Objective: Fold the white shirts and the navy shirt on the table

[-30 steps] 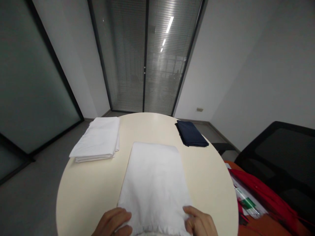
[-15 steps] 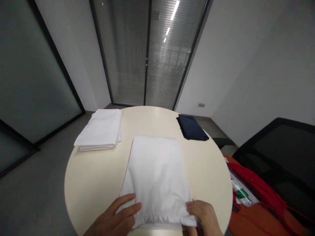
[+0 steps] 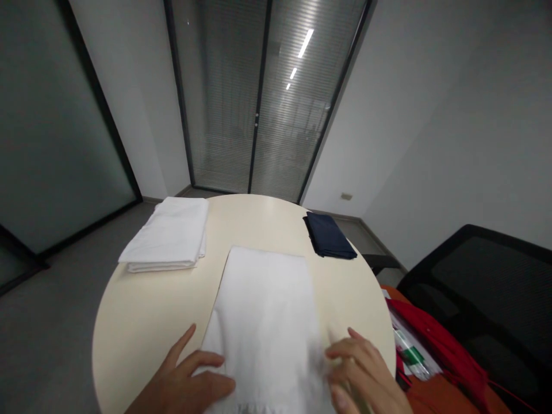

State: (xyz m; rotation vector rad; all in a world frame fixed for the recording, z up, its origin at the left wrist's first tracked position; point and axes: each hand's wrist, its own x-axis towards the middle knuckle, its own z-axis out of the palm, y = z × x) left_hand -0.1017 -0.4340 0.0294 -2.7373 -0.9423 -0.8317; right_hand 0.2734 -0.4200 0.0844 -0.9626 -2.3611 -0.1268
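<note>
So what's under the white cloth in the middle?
The white cloth lies on the cream round table, which shows along both its sides. Anything else beneath is covered, so I can't tell.

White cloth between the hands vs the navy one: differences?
Colour: the white cloth is plain white; the navy cloth is dark blue.
Size: the white cloth is spread larger; the navy cloth is a compact folded bundle.
Place: the white cloth lies between the left hand and right hand; the navy cloth sits beyond them, by the right rim.
Shared: both lie on the cream table.
</note>
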